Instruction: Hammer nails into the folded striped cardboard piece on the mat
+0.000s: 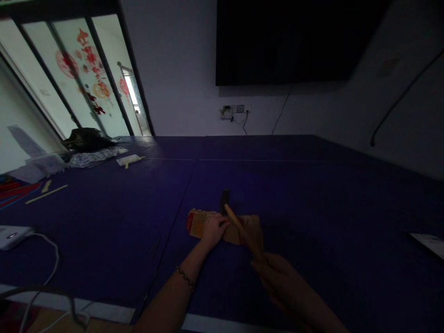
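Observation:
A hammer (239,225) with a pale wooden handle is gripped in my right hand (275,275). Its dark head points away from me, over a flattened piece of printed cardboard (251,225) on the purple table. My left hand (214,228) rests on that cardboard, just left of the hammer head. Thumb and forefinger are pinched together there; whatever is between them is too small and dark to make out. A beaded bracelet (185,277) circles my left wrist.
A white device (14,236) with a cable lies at the left edge. Farther back are a dark bag (88,138), papers (95,156) and yellow strips (46,194). A flat pale-topped object (430,243) sits at the right. Thin dark pieces (155,248) lie left of my arm.

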Demonstrator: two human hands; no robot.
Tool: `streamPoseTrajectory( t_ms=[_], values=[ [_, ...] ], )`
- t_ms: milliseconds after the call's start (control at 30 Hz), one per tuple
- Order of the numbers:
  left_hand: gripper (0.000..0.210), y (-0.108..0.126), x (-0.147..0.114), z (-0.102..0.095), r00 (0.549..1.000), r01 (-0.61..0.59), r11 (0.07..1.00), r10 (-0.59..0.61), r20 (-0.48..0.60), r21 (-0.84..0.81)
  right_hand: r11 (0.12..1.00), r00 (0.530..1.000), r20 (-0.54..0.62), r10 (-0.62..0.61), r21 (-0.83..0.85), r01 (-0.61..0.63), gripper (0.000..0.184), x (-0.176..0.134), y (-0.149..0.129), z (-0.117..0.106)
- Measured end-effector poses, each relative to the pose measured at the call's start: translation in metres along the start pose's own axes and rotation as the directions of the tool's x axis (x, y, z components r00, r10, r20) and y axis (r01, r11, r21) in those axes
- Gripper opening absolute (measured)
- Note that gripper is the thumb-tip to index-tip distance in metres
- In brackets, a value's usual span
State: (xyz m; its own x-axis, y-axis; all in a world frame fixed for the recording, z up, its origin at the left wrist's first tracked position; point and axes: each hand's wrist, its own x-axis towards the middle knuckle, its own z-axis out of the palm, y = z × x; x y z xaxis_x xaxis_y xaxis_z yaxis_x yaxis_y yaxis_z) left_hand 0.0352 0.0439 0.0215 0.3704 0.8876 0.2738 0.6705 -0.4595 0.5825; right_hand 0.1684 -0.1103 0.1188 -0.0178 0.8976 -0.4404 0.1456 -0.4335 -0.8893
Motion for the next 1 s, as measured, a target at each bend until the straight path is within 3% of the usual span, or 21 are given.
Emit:
streamPoseTrajectory(
  t_ms=[100, 333, 467, 633, 1000],
  values=[
    [0.016, 0.001, 0.000, 0.000, 0.999, 0.032, 0.999, -0.032, -0.007, 0.011, 0.998, 0.999, -0.034, 0.003, -0.062, -0.006, 0.026, 0.003, 0.007, 0.005],
    [0.015, 0.001, 0.001, 0.000, 0.999, -0.034, 0.999, 0.034, 0.020, -0.019, 0.993, 0.993, -0.107, -0.043, -0.114, 0.031, 0.021, 0.003, 0.008, 0.003],
    [0.014, 0.000, 0.001, 0.001, 0.999, -0.030, 0.999, 0.031, 0.011, -0.042, 0.992, 0.994, -0.106, 0.011, -0.120, -0.024, 0.021, 0.003, 0.010, 0.002],
    [0.014, 0.002, 0.001, 0.000, 0.999, -0.038, 0.998, 0.039, 0.024, -0.040, 0.993, 0.994, -0.094, -0.059, -0.106, 0.049, 0.024, 0.004, 0.015, 0.003],
    [0.014, 0.000, 0.000, 0.002, 1.000, -0.006, 0.999, 0.007, 0.012, -0.052, 0.992, 0.990, -0.144, -0.007, -0.124, -0.011, 0.021, 0.006, 0.012, 0.008]
  ],
)
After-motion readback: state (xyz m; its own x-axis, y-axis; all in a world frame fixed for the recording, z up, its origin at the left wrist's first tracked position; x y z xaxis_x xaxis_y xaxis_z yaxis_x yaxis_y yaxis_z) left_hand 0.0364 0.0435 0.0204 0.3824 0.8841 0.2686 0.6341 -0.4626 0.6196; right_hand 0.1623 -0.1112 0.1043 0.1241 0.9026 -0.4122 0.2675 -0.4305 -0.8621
